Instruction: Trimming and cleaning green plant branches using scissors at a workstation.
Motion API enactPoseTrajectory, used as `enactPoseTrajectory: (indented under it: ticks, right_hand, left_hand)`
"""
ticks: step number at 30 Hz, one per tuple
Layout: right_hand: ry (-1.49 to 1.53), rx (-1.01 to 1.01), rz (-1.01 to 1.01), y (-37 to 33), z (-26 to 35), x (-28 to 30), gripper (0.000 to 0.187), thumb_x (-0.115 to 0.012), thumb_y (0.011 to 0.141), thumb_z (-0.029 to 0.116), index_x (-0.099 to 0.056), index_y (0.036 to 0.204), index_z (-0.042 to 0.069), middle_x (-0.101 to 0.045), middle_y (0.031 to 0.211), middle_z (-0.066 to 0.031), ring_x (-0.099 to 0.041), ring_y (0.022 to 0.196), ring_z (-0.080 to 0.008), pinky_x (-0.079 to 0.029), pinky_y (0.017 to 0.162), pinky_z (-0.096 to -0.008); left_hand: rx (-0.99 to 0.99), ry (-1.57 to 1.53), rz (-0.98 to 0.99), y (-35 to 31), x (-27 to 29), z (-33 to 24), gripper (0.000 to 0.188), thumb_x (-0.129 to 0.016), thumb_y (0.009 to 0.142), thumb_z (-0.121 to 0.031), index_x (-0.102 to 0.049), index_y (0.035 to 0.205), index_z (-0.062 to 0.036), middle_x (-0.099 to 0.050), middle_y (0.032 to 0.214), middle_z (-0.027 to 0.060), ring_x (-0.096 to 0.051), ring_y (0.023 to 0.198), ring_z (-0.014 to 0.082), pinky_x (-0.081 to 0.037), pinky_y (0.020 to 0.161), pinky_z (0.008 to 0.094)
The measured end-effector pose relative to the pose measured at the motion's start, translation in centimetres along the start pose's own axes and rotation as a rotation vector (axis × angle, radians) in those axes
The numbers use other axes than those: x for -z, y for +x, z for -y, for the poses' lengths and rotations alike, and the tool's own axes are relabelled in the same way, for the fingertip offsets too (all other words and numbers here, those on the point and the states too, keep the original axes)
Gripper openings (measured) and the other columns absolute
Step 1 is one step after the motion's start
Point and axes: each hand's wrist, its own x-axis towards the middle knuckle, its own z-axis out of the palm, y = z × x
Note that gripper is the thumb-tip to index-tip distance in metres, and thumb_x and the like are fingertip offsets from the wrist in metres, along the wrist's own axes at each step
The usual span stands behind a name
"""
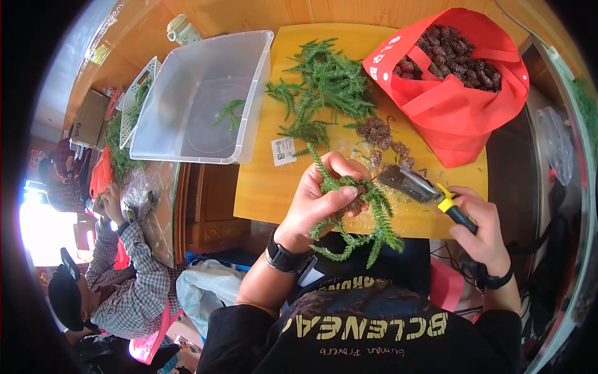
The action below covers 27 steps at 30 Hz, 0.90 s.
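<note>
Left hand (327, 198) has the green sprig (381, 218) pinched, bare table (261, 193) to its left, near edge right below. Right hand (481, 229) is gripping a yellow-black tool (447, 204); tip's hard to make out.

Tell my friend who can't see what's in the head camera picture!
A left hand holds a green sprig and a right hand a yellow-and-black-handled tool, over a yellow table with more sprigs and a red bag of pinecones.

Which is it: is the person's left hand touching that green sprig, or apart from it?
Touching. The head view shows the left hand gripping the green sprig, with the thumb and fingers closed on it.
</note>
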Motion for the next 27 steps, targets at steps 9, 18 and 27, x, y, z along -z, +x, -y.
enactPoseTrajectory:
  ticks: [9, 18, 27]
  right_hand:
    - [-0.168, 0.189, -0.134, 1.08, 1.2, -0.86, 0.038, -0.064, 0.074, 0.033, -0.055, 0.071, -0.004, -0.058, 0.076, -0.0141, -0.057, 0.091, -0.0409, -0.045, 0.077, -0.0436]
    - [-0.215, 0.223, -0.13, 0.67, 0.74, -0.73, 0.035, -0.066, 0.071, 0.03, -0.054, 0.069, -0.003, -0.059, 0.077, -0.0143, -0.057, 0.09, -0.0409, -0.047, 0.075, -0.0436]
    - [-0.228, 0.245, -0.128, 0.66, 0.89, -0.84, 0.031, -0.069, 0.065, 0.025, -0.054, 0.07, -0.003, -0.06, 0.076, -0.0144, -0.058, 0.088, -0.0387, -0.047, 0.073, -0.0422]
  left_hand:
    - [-0.057, 0.064, -0.002, -0.24, -0.31, -0.31, 0.027, -0.068, 0.075, -0.016, -0.049, 0.091, -0.0075, -0.053, 0.088, 0.0149, -0.046, 0.058, 0.01, -0.039, 0.049, 0.0206]
    - [-0.049, 0.052, 0.041, -0.55, -0.1, -0.26, 0.027, -0.068, 0.074, -0.016, -0.049, 0.091, -0.008, -0.053, 0.086, 0.0154, -0.047, 0.058, 0.0103, -0.039, 0.049, 0.0205]
    - [-0.018, 0.068, 0.056, -0.72, -0.04, -0.29, 0.027, -0.069, 0.073, -0.016, -0.05, 0.09, -0.0076, -0.053, 0.088, 0.0151, -0.048, 0.062, 0.0108, -0.04, 0.051, 0.0198]
